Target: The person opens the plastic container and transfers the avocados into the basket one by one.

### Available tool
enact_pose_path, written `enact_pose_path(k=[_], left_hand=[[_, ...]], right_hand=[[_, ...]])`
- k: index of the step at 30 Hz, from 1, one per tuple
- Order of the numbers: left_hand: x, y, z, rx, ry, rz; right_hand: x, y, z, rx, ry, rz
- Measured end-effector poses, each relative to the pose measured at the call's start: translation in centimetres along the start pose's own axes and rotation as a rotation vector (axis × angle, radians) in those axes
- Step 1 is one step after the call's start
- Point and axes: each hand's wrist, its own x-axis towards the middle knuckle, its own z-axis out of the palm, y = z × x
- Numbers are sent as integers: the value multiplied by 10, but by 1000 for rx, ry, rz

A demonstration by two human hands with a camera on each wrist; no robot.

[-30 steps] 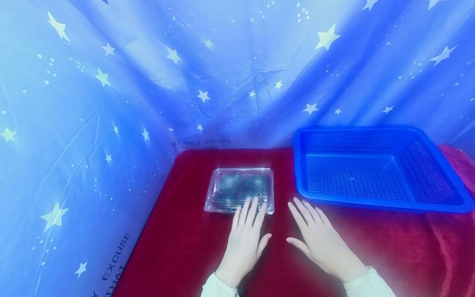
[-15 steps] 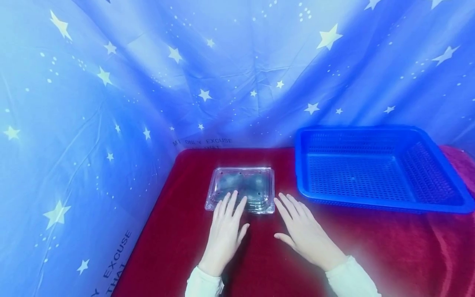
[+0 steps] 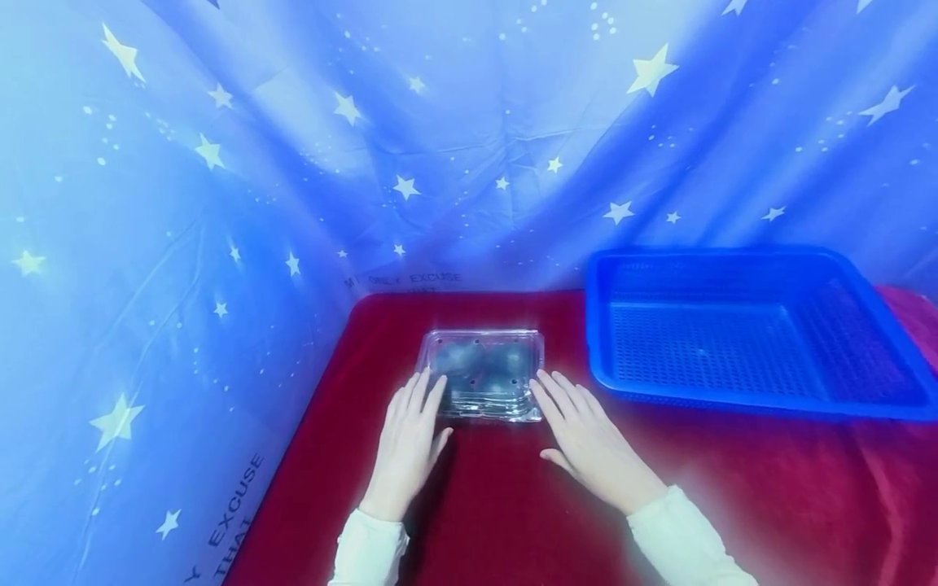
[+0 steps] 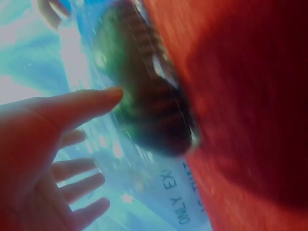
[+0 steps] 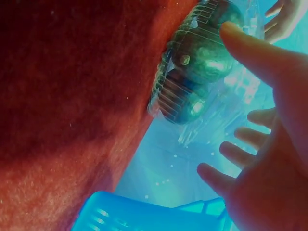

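A clear plastic clamshell box with small vent holes in its lid lies shut on the red cloth. Inside show dark green, smooth, rounded fruits, one with a pale stem scar. My left hand is at the box's front left corner, fingers extended and overlapping that corner. At the right front corner is my right hand, its fingertips along the box's side. Both thumbs stand apart from the fingers. Neither hand is curled round the box; in both wrist views the palms face it.
A blue perforated plastic basket stands to the right of the box, with nothing in it. Red plush cloth covers the table. Behind and to the left hangs a blue curtain with stars and printed lettering.
My left hand has moved left from over the box's front to its left corner. My right hand has shifted left and forward, up to the right corner. The box stays in place.
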Motion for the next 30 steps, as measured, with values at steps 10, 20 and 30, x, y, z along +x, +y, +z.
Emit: enact_pose_path(k=[10,20,30], left_hand=[[-4,-21,-1,-58,1,-18],[5,-20,-2,-141,7,-29],[13,-26,-6,-192,-25,-28]], right_hand=[[8,-2,4,43,-3,-20],[20,-1,3,39,18,-24],[23,2,5,48,29,9]])
